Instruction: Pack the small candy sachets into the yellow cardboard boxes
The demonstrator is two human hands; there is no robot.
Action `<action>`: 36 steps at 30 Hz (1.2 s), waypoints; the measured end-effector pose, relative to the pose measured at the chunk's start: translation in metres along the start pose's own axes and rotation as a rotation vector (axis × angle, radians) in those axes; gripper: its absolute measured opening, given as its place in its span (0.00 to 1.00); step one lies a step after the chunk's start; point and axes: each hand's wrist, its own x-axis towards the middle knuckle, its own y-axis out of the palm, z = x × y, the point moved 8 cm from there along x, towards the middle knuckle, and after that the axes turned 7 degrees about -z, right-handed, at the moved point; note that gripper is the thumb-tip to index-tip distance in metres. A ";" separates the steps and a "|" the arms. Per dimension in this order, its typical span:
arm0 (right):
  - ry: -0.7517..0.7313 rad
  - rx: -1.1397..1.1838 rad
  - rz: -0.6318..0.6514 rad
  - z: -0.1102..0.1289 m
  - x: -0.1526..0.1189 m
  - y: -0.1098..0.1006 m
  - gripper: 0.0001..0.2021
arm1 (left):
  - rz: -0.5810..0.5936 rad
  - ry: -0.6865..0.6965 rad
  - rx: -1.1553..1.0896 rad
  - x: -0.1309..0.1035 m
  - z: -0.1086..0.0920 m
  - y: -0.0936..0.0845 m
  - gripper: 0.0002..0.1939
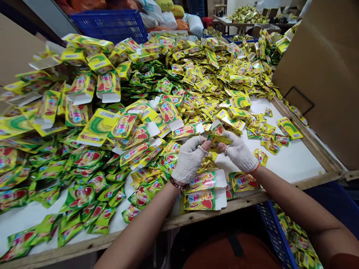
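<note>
Both my hands wear white gloves with bare fingertips and come together over the near part of the table. My left hand (190, 157) pinches one side of a small green and yellow packet (218, 139). Closed on its other side is my right hand (240, 152). Just behind the packet stands a small printed carton (217, 128), partly hidden by my fingers; whether my hands touch it, I cannot tell. Below my hands, two cartons with open white flaps lie by the table edge, the nearer carton (199, 200) in front. Another carton (243, 181) lies below my right wrist.
A large heap of green packets (84, 194) and yellow packets (202, 80) covers much of the white table (294, 160). Open cartons (109, 84) are piled at left. A wooden rim (311, 184) edges the table. Cardboard (322, 74) stands right; a blue crate (269, 228) sits below.
</note>
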 end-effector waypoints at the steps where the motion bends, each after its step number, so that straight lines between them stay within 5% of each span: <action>1: 0.016 0.038 -0.017 0.000 0.001 -0.002 0.24 | -0.006 0.105 0.202 0.008 -0.007 -0.005 0.14; 5: 0.099 0.111 -0.094 -0.005 0.007 -0.014 0.26 | 0.017 0.371 0.994 0.043 -0.019 -0.013 0.17; 10: 0.135 0.103 -0.149 -0.005 0.007 -0.025 0.26 | 0.119 0.242 1.443 0.063 0.004 -0.017 0.20; 19: 0.010 -0.033 -0.129 0.010 0.000 -0.017 0.24 | -0.034 0.189 1.320 0.007 -0.006 -0.022 0.25; 28: -0.039 -0.089 -0.184 0.012 0.000 -0.026 0.24 | 0.098 0.486 1.306 -0.010 -0.017 -0.003 0.15; 36: -0.161 -0.408 0.079 0.015 -0.001 -0.004 0.11 | 0.113 0.559 1.175 -0.019 -0.019 0.005 0.18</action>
